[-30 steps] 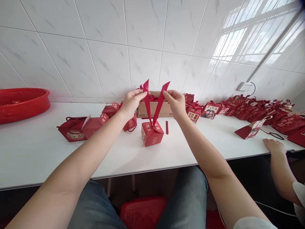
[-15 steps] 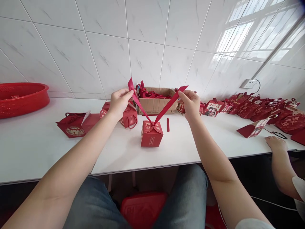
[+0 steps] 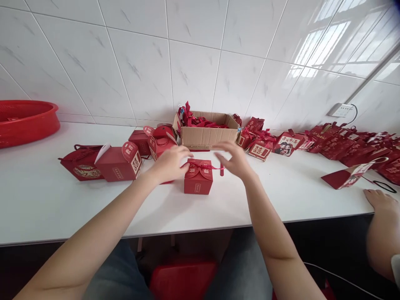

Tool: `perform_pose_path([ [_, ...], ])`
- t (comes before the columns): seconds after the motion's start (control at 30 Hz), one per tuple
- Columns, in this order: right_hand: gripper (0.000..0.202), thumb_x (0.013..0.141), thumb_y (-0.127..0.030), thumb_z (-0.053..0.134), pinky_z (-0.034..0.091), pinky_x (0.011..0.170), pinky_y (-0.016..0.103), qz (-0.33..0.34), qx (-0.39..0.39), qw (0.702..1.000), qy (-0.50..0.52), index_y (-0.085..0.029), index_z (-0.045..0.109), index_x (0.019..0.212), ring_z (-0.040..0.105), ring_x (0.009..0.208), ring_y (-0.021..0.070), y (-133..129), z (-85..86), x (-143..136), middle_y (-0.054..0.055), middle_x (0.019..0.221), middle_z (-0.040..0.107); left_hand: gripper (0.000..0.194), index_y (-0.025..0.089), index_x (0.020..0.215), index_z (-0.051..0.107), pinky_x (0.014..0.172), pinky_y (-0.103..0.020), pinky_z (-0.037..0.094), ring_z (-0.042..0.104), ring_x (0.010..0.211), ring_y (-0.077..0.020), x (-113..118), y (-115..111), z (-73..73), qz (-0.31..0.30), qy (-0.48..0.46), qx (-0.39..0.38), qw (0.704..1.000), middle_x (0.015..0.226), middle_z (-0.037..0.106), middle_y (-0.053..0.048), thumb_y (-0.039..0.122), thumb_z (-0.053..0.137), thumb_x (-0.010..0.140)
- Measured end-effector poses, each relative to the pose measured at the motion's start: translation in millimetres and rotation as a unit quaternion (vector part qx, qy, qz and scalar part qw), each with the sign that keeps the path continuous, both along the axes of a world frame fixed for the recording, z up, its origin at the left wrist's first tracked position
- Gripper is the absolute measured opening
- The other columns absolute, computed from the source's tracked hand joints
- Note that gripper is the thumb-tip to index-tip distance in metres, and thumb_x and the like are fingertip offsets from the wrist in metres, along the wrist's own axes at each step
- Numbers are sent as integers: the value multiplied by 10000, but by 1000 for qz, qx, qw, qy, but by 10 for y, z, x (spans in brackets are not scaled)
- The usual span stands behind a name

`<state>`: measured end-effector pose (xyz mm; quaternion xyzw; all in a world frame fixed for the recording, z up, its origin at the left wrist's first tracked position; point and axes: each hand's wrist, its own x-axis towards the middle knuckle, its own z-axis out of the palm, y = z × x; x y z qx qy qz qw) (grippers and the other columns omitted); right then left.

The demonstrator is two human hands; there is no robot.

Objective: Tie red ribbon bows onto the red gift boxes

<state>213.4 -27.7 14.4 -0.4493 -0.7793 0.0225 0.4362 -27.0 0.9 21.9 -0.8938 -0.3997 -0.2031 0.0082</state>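
A red gift box (image 3: 198, 184) with gold lettering stands upright on the white table in front of me. A thin red ribbon (image 3: 204, 166) is tied across its top, its ends stretching left and right. My left hand (image 3: 170, 163) is at the box's upper left corner, fingers apart and curved near the left ribbon end; it is a little blurred. To the right of the box, my right hand (image 3: 233, 159) hovers with thumb and fingers spread, near the right ribbon end. Beside the box's right side lies a short dark red strip (image 3: 221, 169).
Behind the box stands a cardboard box (image 3: 209, 136) of red ribbons. Several red gift boxes (image 3: 120, 164) sit at left, near a red basin (image 3: 28, 125). Finished-looking boxes (image 3: 353, 146) crowd the right. Another person's hand (image 3: 379, 200) rests at the right edge.
Both hands have come down from holding the ribbon ends up high and let them go. The ribbon now lies sideways across the box top. The view has shifted slightly.
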Motion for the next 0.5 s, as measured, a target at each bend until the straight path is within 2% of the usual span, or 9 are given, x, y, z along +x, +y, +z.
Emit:
perform_pose_path([
  [0.03, 195, 871, -270, 591, 504, 902, 374, 60, -52, 996, -30, -236, 687, 1037, 626, 1003, 207, 3, -55, -43, 74, 1060, 677, 297, 207, 1056, 668, 869, -377, 485, 605, 1034, -243, 33, 7, -50, -24, 2, -44, 999, 1153, 652, -64, 283, 475, 843],
  [0.07, 174, 863, -280, 613, 511, 868, 359, 91, -98, 990, -50, -231, 706, 1002, 634, 959, 199, 15, -110, -78, 69, 1029, 681, 279, 218, 1027, 671, 826, -361, 490, 620, 978, -228, 58, 24, -94, -32, -2, -72, 997, 1111, 666, -49, 311, 474, 852],
  [0.13, 131, 844, -276, 646, 508, 830, 351, 92, -145, 983, -58, -216, 727, 927, 627, 909, 195, 56, -209, -128, 69, 984, 677, 234, 225, 954, 666, 771, -343, 481, 620, 918, -214, 80, 73, -154, -28, -24, -91, 995, 1046, 675, -33, 335, 486, 853],
  [0.23, 91, 844, -248, 643, 494, 798, 338, 80, -143, 986, -29, -193, 712, 822, 605, 857, 180, 114, -310, -158, 68, 931, 654, 178, 215, 822, 632, 712, -319, 460, 598, 840, -194, 69, 139, -174, -36, -43, -103, 993, 963, 663, -29, 333, 501, 847],
  [0.33, 114, 859, -234, 615, 482, 773, 329, 86, -127, 988, -18, -180, 671, 775, 577, 811, 166, 132, -348, -155, 62, 891, 620, 177, 209, 774, 589, 670, -311, 450, 578, 786, -184, 46, 151, -173, -50, -57, -121, 990, 931, 645, -37, 334, 496, 857],
  [0.5, 130, 868, -223, 593, 465, 765, 336, 89, -124, 988, -28, -187, 621, 747, 553, 813, 175, 105, -346, -128, 58, 866, 605, 146, 212, 743, 560, 836, -373, 482, 599, 949, -224, 33, 79, -284, -55, -140, -135, 979, 1012, 640, -66, 314, 536, 843],
])
